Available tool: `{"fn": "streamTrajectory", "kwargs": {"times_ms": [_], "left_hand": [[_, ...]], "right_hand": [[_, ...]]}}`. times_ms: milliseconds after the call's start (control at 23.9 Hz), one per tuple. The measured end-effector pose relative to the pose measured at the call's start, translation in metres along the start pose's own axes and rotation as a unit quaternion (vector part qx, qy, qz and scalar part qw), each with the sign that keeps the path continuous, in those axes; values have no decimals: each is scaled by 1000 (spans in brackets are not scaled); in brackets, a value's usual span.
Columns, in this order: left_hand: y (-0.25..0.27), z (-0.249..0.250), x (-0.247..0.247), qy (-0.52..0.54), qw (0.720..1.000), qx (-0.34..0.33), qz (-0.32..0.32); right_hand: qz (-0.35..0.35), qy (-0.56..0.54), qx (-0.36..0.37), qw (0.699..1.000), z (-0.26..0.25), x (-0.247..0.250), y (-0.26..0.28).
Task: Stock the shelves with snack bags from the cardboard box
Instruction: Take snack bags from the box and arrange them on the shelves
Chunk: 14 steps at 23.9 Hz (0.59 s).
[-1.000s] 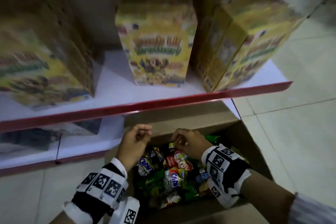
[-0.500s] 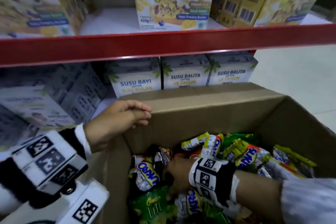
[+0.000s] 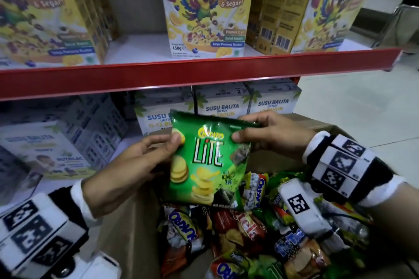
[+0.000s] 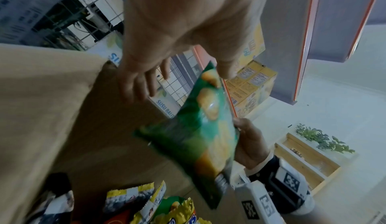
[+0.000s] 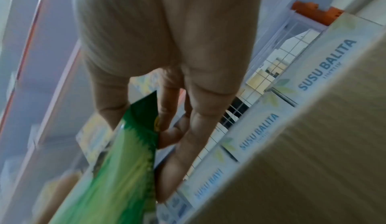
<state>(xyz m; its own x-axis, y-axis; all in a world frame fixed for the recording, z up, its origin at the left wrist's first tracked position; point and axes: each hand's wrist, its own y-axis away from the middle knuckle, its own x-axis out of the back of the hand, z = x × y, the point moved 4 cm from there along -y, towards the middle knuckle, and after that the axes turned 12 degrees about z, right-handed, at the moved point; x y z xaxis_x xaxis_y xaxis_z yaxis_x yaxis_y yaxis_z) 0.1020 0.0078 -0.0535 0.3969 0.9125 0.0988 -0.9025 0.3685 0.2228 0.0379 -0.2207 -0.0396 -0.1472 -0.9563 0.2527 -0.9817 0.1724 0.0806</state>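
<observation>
A green Lite snack bag (image 3: 208, 158) hangs upright above the open cardboard box (image 3: 127, 222). My left hand (image 3: 172, 142) pinches its left edge, thumb on the front and fingers behind. At the top right corner my right hand (image 3: 240, 129) pinches the bag between thumb and fingers. The left wrist view has the bag (image 4: 200, 136) under my left thumb, with the right hand (image 4: 248, 141) behind it. Seen from the right wrist, the bag's top corner (image 5: 144, 115) sits between my right fingers (image 5: 167, 108). Several mixed snack bags (image 3: 238, 233) fill the box.
A red-edged shelf (image 3: 204, 72) just above carries yellow cereal boxes (image 3: 204, 11), with gaps between them. White milk boxes (image 3: 220, 106) stand on the lower shelf behind the box. Pale floor tiles (image 3: 362, 102) lie to the right.
My right hand came up out of the box with the green bag. My left hand left the box rim and took the bag's left edge.
</observation>
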Motion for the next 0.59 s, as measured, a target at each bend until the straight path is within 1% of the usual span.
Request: {"fn": "streamTrajectory", "kwargs": {"times_ms": [42,84,126,209,293,335,502,586], "left_hand": [[3,-2,-6,31,999,7,-36],[5,-4,-12,54,997,0,-57],[6,-5,-17,75,995,-12,-63],[7,-3,-24,97,994,-36,-44],[6,0,-30,99,993,-65,-23],[6,2,-33,98,992,-78,-24],[12,7,-53,77,989,-95,-83],[13,9,-64,69,988,-105,-93]], "right_hand": [[22,-68,8,997,-9,5,2],[33,-110,14,993,-13,7,3],[42,-138,16,989,-13,6,4],[40,-172,8,984,-10,4,8],[22,-144,4,989,-7,6,15],[16,-128,5,992,-6,9,18],[28,-106,20,994,-8,25,27],[30,-109,15,993,-8,34,33]]}}
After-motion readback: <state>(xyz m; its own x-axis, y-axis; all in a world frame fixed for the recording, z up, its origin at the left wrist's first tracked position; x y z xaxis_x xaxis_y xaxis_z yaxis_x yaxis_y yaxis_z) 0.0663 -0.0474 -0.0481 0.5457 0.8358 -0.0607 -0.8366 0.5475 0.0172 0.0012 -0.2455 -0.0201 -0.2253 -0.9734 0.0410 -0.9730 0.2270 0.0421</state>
